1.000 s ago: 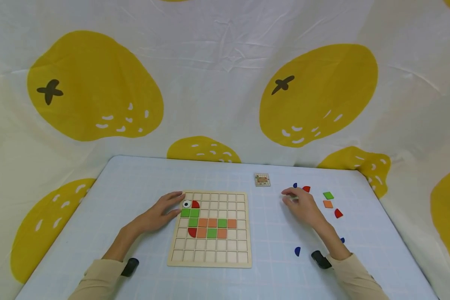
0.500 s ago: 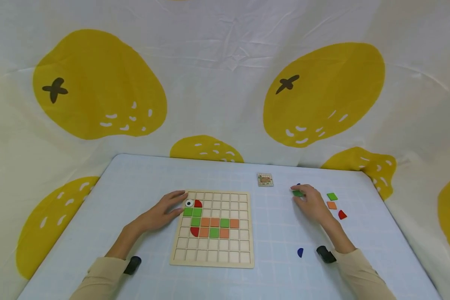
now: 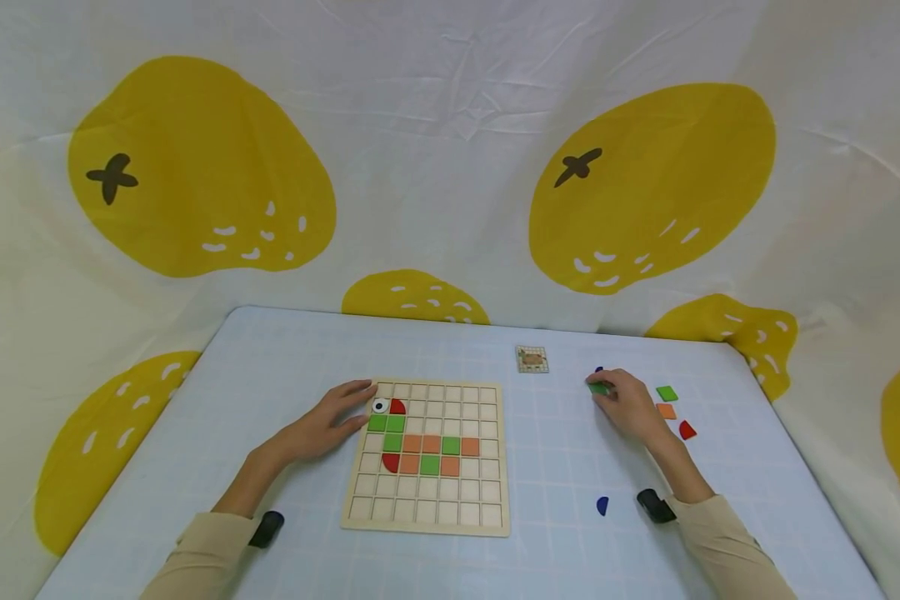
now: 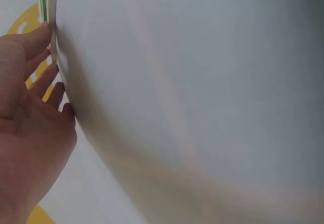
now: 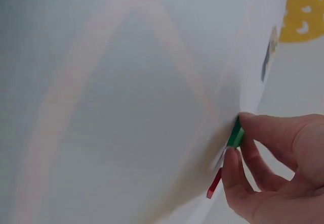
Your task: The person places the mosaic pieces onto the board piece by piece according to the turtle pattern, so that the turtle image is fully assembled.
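In the head view my left hand (image 3: 324, 423) lies at the upper left edge of a wooden grid board (image 3: 412, 517), fingers extended and touching its rim. The board holds green, orange and red pieces and a round eye piece (image 3: 379, 406). To the right, my right hand (image 3: 627, 406) pinches a green square tile (image 5: 235, 134) between thumb and fingers, low over the table. A red piece (image 5: 214, 183) shows just beside those fingers in the right wrist view. A dark blue piece (image 3: 599, 369), partly hidden, lies behind the hand.
Right of my right hand lie a green tile (image 3: 667, 393), an orange tile (image 3: 666, 412) and a red quarter-round piece (image 3: 687, 430). A blue half-round piece (image 3: 602, 506) sits nearer the front. A small picture card (image 3: 532, 359) lies at the back.
My right hand has moved slightly right, over the loose pieces, and a green tile now shows in its fingertips. The left hand stays at the board. The head view has shifted a little.
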The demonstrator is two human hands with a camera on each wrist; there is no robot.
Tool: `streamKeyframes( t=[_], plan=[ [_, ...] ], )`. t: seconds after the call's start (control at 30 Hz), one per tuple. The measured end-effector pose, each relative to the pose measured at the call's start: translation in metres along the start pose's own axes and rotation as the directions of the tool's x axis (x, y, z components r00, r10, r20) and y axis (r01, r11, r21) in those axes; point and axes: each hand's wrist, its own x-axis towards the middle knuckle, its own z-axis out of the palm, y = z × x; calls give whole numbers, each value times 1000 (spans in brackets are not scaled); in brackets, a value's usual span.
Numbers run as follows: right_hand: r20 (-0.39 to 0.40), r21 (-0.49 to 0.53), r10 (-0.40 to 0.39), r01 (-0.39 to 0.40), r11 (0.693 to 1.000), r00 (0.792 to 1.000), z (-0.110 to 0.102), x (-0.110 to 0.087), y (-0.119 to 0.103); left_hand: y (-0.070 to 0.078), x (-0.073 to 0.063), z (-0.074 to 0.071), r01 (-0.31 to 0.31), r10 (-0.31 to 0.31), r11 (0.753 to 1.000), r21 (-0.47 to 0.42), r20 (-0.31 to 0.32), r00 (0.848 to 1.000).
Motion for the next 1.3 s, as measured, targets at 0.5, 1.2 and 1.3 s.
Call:
streamKeyframes(
  t=[0.5,1.2,1.3],
  plan=[
    [-37,37,-2,3,999,999,-2,-10,-2,2,-2,0,2,-2,1000,5,-7,1000],
    [-40,219,3,6,976,999,29,-38,-51,-2,1,2,22,-22,1000,22,9,1000],
    [-36,243,23,-14,970,999,35,-41,-60,-1,1,1,21,-22,1000,10,13,1000]
  ],
)
